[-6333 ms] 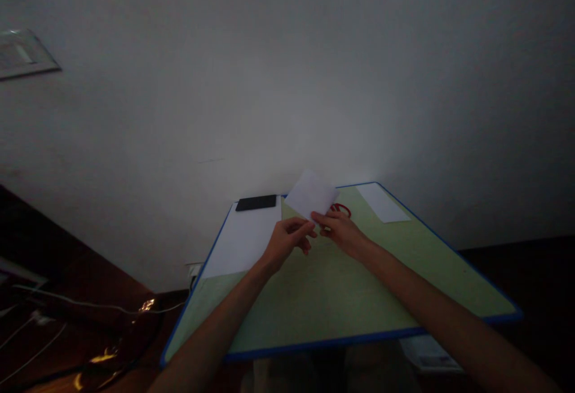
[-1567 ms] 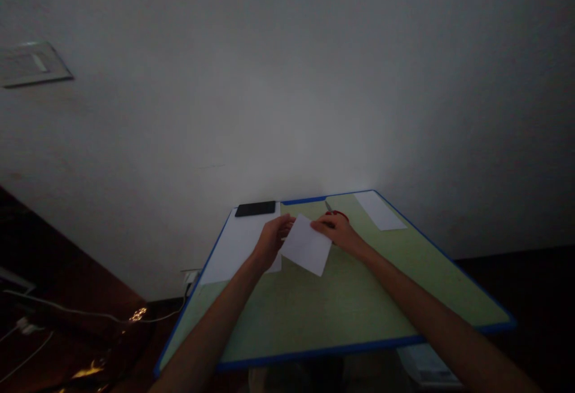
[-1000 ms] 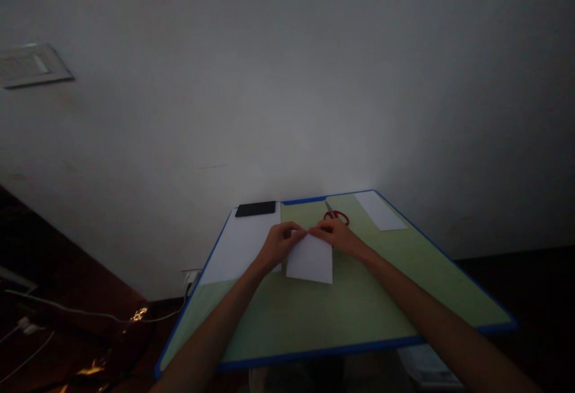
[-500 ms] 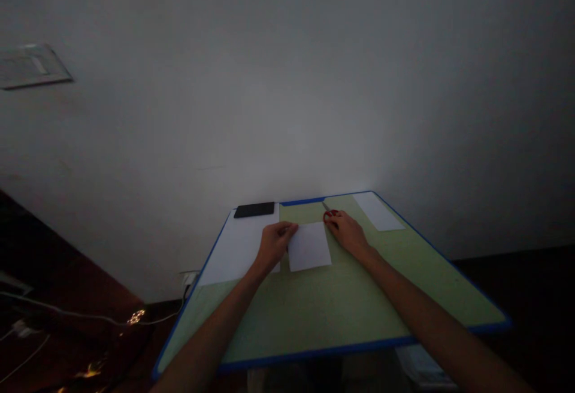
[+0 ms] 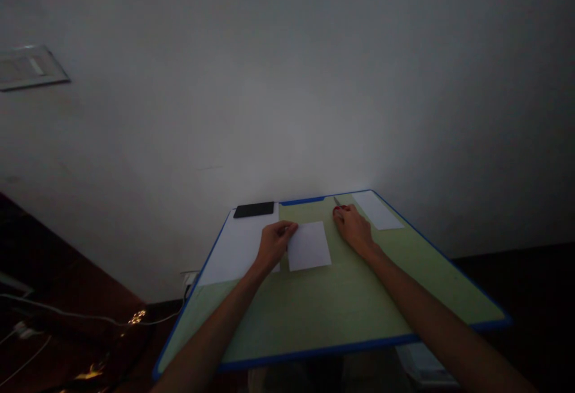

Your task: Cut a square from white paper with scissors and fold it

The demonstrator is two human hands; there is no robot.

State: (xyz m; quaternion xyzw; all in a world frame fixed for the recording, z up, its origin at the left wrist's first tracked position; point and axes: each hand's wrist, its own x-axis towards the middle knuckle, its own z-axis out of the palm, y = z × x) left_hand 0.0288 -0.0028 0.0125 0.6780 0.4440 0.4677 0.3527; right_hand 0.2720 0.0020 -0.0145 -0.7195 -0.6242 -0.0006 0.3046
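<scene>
Across the green table (image 5: 350, 309), left hand (image 5: 272, 243) pinches a paper square (image 5: 309, 247); right hand (image 5: 356, 229), curled palm-down, grips scissors (image 5: 339, 209).

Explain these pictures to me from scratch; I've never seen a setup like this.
There is no machine: these are a person's own bare hands, all seen from one camera worn on the head, facing forward and down. The left hand pinches a corner of a paper square. The right hand has its fingers at the red handles of some scissors; how firmly is unclear. On the green table also lie a flat black object on a larger sheet, and a paper strip.
</scene>
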